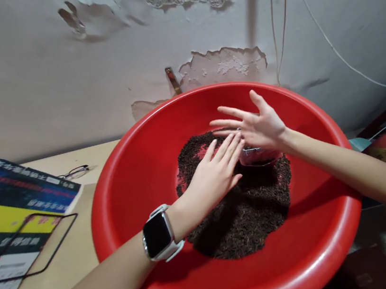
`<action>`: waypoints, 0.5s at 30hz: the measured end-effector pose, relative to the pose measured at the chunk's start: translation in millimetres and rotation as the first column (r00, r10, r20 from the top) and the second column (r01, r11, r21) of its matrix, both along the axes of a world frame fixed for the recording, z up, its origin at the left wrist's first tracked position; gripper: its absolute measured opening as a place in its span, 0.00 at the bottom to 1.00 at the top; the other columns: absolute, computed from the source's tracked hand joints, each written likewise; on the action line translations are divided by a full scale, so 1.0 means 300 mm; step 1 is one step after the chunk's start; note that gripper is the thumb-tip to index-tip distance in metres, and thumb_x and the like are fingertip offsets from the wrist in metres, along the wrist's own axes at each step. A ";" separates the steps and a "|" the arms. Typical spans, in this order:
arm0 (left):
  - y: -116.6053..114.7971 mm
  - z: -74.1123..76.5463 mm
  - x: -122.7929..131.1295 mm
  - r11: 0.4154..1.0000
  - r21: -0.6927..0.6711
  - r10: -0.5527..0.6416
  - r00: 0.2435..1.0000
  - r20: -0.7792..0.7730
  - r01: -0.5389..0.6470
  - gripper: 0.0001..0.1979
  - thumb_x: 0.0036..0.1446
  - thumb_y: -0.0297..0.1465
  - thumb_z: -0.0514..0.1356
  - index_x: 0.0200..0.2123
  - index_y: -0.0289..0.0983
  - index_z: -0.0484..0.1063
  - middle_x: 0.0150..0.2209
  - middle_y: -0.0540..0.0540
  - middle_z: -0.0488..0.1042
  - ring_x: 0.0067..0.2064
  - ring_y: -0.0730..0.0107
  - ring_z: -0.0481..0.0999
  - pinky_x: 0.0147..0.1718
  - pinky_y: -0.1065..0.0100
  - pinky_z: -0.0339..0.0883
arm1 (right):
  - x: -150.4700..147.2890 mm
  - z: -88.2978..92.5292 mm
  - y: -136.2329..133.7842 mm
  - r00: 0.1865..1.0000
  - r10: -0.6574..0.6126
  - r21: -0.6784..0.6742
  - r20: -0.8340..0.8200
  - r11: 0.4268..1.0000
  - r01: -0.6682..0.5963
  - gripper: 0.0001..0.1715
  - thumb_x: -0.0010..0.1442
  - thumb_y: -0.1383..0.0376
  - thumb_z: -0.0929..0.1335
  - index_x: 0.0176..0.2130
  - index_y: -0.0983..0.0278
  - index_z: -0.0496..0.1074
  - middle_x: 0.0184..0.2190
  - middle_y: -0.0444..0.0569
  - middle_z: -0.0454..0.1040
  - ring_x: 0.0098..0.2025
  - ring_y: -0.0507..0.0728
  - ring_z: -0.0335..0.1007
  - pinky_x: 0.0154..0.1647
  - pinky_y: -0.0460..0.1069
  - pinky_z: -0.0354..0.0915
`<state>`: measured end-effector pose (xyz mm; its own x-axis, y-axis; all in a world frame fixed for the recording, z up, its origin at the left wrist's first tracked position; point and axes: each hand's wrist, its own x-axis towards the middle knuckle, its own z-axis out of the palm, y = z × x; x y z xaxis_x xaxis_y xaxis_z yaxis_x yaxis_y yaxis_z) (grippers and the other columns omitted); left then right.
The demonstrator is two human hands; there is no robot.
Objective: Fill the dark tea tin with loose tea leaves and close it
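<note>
Hands meet over a big red basin [136, 147] that fills most of the view and stands on a pale tabletop [70, 267]. In the bottom of the basin lies a heap of dark loose tea leaves [246, 218], with a patch of red showing through near its far left edge.

The left hand [214, 172] lies palm down on the heap, its fingers [227, 149] straight and pressed close together, pointing away toward the far side. A smartwatch [157, 234] with a white strap sits on that wrist. The right hand [257, 126] comes in from the right, open, with its fingers [226, 111] spread apart and pointing left; it grips nothing. It hovers just above a small clear container [257, 155] that sits in the leaves, directly beside the left hand's fingertips. Whether the right palm touches the container's rim cannot be told.

On the tabletop to the left lies a printed poster [10, 199] in blue, yellow and black, with a thin black wire frame [50, 253] resting on it. A pair of glasses [74, 171] lies farther back, near the basin's rim. Behind everything stands a grey wall [59, 62] with peeling paint, and thin white cables [329, 41] hang down across it on the right.
</note>
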<state>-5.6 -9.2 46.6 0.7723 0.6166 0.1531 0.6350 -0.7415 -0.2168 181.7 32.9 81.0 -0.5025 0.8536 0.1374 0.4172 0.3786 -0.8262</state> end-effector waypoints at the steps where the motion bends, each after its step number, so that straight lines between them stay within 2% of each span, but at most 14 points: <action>1: -0.003 -0.001 -0.009 0.998 -0.030 0.058 0.997 -0.041 -0.059 0.32 0.62 0.35 0.56 0.67 0.31 0.53 0.68 0.33 0.51 0.69 0.45 0.48 0.65 0.48 0.43 | 0.019 0.008 0.016 0.998 -0.046 0.058 0.035 0.997 0.044 0.37 0.68 0.47 0.44 0.69 0.58 0.45 0.61 0.55 0.65 0.60 0.64 0.63 0.57 0.63 0.60; 4: -0.010 -0.008 -0.043 0.955 -0.190 0.183 0.957 -0.225 -0.227 0.29 0.60 0.36 0.59 0.62 0.30 0.62 0.61 0.29 0.64 0.61 0.41 0.64 0.59 0.49 0.55 | 0.068 0.027 0.052 0.992 -0.110 0.146 0.067 0.984 0.099 0.38 0.67 0.46 0.46 0.70 0.58 0.39 0.64 0.55 0.60 0.62 0.65 0.60 0.58 0.63 0.60; 6: -0.011 -0.016 -0.061 0.913 -0.305 0.174 0.934 -0.312 -0.272 0.29 0.59 0.36 0.60 0.61 0.32 0.63 0.55 0.29 0.71 0.54 0.44 0.73 0.53 0.52 0.62 | 0.084 0.038 0.057 0.994 -0.100 0.138 0.043 0.986 0.093 0.38 0.67 0.46 0.45 0.70 0.58 0.35 0.66 0.54 0.57 0.63 0.65 0.58 0.59 0.63 0.60; 8: -0.012 -0.025 -0.068 0.905 -0.365 0.101 0.944 -0.314 -0.218 0.28 0.60 0.37 0.60 0.61 0.33 0.64 0.52 0.30 0.74 0.51 0.45 0.75 0.50 0.54 0.64 | 0.084 0.046 0.048 0.997 -0.072 0.123 0.009 0.990 0.070 0.37 0.67 0.47 0.45 0.69 0.57 0.34 0.66 0.53 0.56 0.64 0.64 0.57 0.59 0.63 0.60; 11: -0.018 -0.031 -0.057 0.919 -0.390 -0.030 0.978 -0.207 -0.055 0.21 0.62 0.33 0.57 0.58 0.33 0.66 0.47 0.34 0.76 0.48 0.50 0.77 0.45 0.59 0.66 | 0.067 0.054 0.025 0.999 -0.027 0.088 -0.045 0.996 0.031 0.34 0.68 0.52 0.41 0.69 0.57 0.36 0.66 0.52 0.57 0.64 0.61 0.58 0.58 0.62 0.62; 15: -0.034 -0.020 -0.026 0.905 -0.416 -0.145 0.984 -0.100 0.091 0.13 0.64 0.23 0.51 0.47 0.37 0.70 0.37 0.42 0.78 0.35 0.63 0.79 0.32 0.67 0.66 | 0.047 0.054 0.010 0.986 -0.041 0.048 -0.159 0.998 0.049 0.35 0.69 0.57 0.39 0.67 0.60 0.48 0.60 0.51 0.66 0.61 0.57 0.63 0.56 0.58 0.65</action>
